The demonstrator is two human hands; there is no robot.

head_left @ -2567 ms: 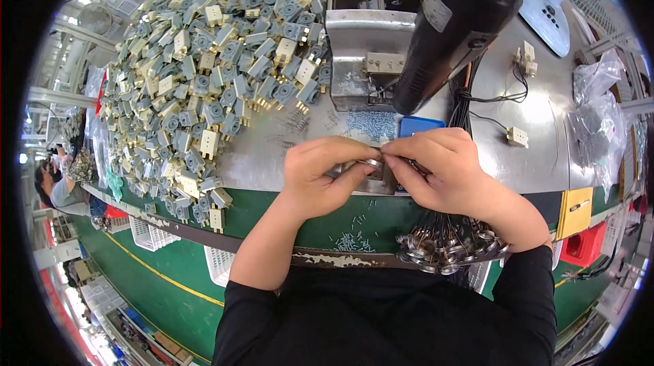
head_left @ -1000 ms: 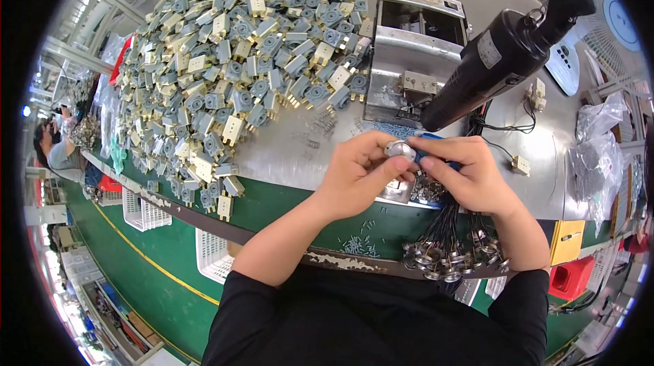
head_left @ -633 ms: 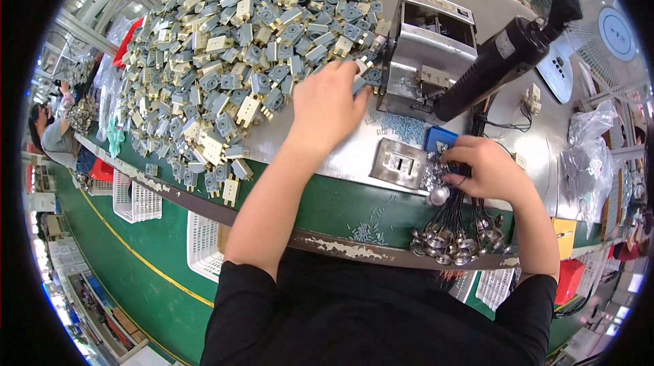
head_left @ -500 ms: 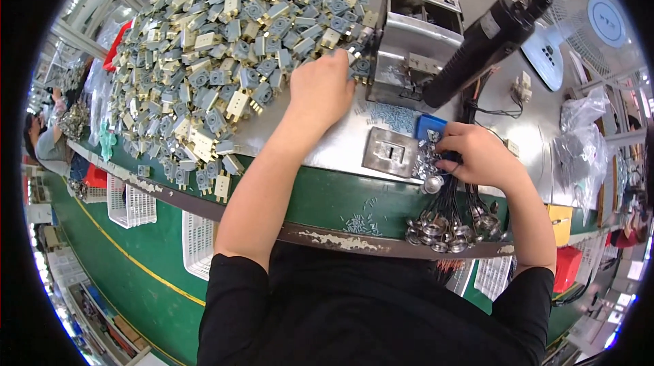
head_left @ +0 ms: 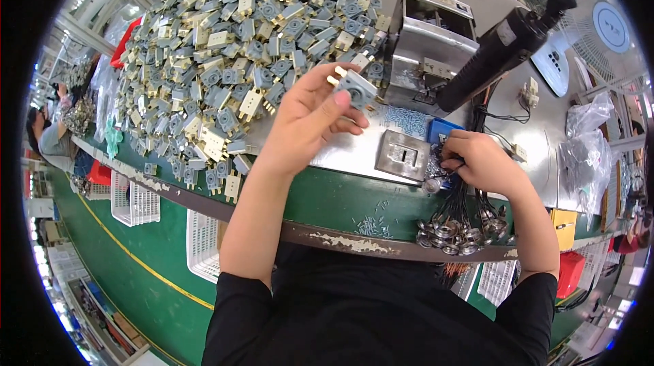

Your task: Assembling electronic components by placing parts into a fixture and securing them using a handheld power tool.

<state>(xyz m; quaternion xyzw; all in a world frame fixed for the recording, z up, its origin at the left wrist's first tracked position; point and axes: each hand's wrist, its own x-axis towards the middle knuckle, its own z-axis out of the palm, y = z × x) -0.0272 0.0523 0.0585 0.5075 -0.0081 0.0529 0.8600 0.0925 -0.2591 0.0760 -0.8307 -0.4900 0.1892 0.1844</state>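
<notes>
My left hand (head_left: pixel 300 124) is raised over the steel worktop, thumb and fingers closed on a grey plug housing (head_left: pixel 361 91) with brass-coloured prongs. A large pile of similar grey and cream plug housings (head_left: pixel 225 46) lies just beyond and to the left. My right hand (head_left: pixel 482 163) is down beside a blue scoop-like tray (head_left: pixel 441 128), fingertips pinched together over small metal parts; what they hold, if anything, is hidden. A flat steel fixture block (head_left: pixel 402 155) with a slot lies between the hands. Below my right hand hangs a bundle of black wires with round metal ends (head_left: pixel 453 233).
A steel box-shaped machine (head_left: pixel 432 46) and a black cylindrical tool (head_left: pixel 487 56) stand at the back. Small screws (head_left: pixel 402 119) lie in front of the machine; more pins (head_left: pixel 372 226) lie at the green edge. A fan (head_left: pixel 610 25) stands far right.
My left hand has pulled back from beside the machine and turned over, with the plug housing now lifted into view. My right hand remains at the small metal parts. The whole view has shifted slightly.
</notes>
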